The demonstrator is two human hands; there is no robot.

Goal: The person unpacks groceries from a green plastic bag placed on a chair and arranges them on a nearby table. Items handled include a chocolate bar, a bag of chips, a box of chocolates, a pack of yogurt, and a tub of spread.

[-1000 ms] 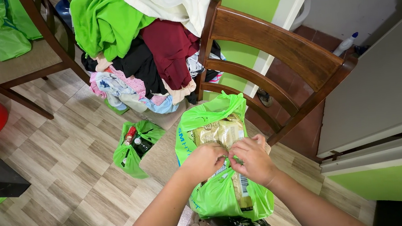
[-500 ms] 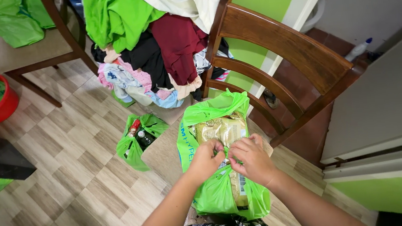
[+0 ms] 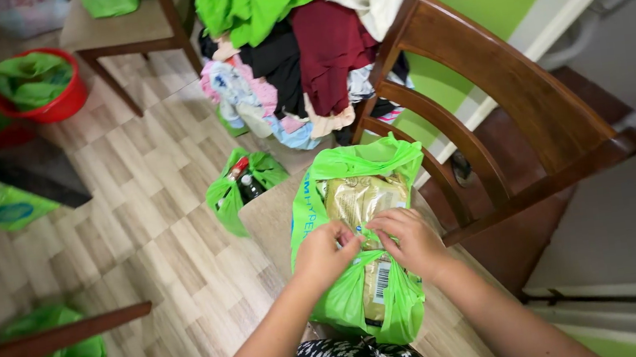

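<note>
i see both forearms reaching forward from the bottom edge, bare, angled inward so they converge. my left hand (image 3: 326, 252) is curled, knuckles up, fingers bent and pinched together at the tips. my right hand (image 3: 413, 241) mirrors it, fingers bent inward, thumb tucked toward the left. the fingertips of both hands meet, touching in the middle, wrists level.

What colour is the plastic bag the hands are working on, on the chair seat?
Bright green plastic bag, clearest in the head view.
</note>
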